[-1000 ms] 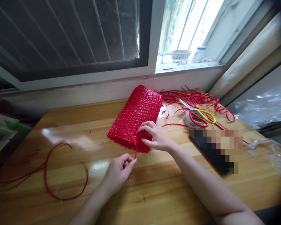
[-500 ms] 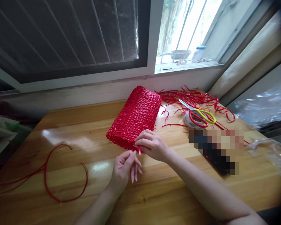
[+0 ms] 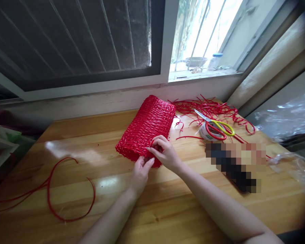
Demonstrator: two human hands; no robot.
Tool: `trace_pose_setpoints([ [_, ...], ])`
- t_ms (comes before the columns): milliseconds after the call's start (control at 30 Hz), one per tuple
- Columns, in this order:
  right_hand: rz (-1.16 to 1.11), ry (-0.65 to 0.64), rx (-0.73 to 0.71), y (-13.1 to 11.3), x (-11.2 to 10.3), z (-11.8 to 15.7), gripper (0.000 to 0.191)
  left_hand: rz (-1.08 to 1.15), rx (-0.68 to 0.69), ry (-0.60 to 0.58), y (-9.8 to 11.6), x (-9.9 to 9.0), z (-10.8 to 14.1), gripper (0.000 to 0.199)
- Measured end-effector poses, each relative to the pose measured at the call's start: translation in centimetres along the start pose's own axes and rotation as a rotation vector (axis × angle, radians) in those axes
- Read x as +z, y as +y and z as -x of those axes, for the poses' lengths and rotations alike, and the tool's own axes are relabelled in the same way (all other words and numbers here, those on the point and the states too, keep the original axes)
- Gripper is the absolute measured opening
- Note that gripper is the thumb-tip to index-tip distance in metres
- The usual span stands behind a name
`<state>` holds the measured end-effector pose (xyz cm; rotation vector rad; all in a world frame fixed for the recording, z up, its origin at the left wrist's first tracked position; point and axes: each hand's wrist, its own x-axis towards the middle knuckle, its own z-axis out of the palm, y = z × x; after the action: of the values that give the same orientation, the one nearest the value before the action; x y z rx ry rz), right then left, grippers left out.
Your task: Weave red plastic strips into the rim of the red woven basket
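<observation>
A red woven basket (image 3: 149, 122) lies on its side on the wooden table, its open rim facing me. My left hand (image 3: 142, 171) is at that rim, thumb and fingers closed on the edge, with some fingertips hidden inside the opening. Just right of it, my right hand (image 3: 165, 152) pinches at the weave near the rim, its fingers bent. A strip end between the two hands is too small to make out clearly.
Yellow-and-red-handled scissors (image 3: 215, 125) rest on a white roll (image 3: 209, 132). Behind them is a tangle of red strips (image 3: 205, 106). A long red strip (image 3: 48, 189) curls at the left of the wooden table (image 3: 112, 210). A blurred dark object (image 3: 234, 169) lies at right.
My left hand has moved up and right from in front of the basket to its rim. The right hand has shifted slightly, its fingers now more curled. The loose strip end no longer shows.
</observation>
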<state>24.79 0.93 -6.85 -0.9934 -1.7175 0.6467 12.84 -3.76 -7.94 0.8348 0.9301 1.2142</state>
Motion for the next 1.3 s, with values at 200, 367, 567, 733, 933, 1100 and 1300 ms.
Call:
trace_pose_setpoints([
  [200, 0.066, 0.022, 0.052, 0.2, 0.1, 0.0, 0.015, 0.070, -0.012, 0.037, -0.5, 0.8, -0.4, 0.030],
  [367, 0.028, 0.134, -0.002, 1.0, 0.2, 0.5, 0.017, 0.057, -0.039, 0.094, -0.2, 0.8, -0.4, 0.029],
  [567, 0.342, 0.131, -0.389, 1.6, -0.6, 0.8, 0.033, 0.039, -0.056, 0.173, 0.2, 1.1, -0.5, 0.031],
  [733, 0.464, 0.136, -0.488, 1.3, -0.8, 0.5, 0.029, 0.023, -0.047, 0.166, 0.0, 1.1, -0.5, 0.032],
  [933, 0.400, 0.114, -0.497, 1.7, -1.1, 0.4, 0.031, -0.013, -0.017, 0.158, -0.3, 1.2, -0.3, 0.034],
  [1100, 0.349, 0.148, -0.479, 1.5, -1.3, 0.7, 0.030, -0.007, 0.023, 0.157, 0.0, 1.2, -0.2, 0.034],
  [1300, 0.375, 0.155, -0.467, 1.3, -1.4, 0.9, 0.028, -0.074, 0.070, 0.200, 0.2, 1.0, -0.2, 0.022],
])
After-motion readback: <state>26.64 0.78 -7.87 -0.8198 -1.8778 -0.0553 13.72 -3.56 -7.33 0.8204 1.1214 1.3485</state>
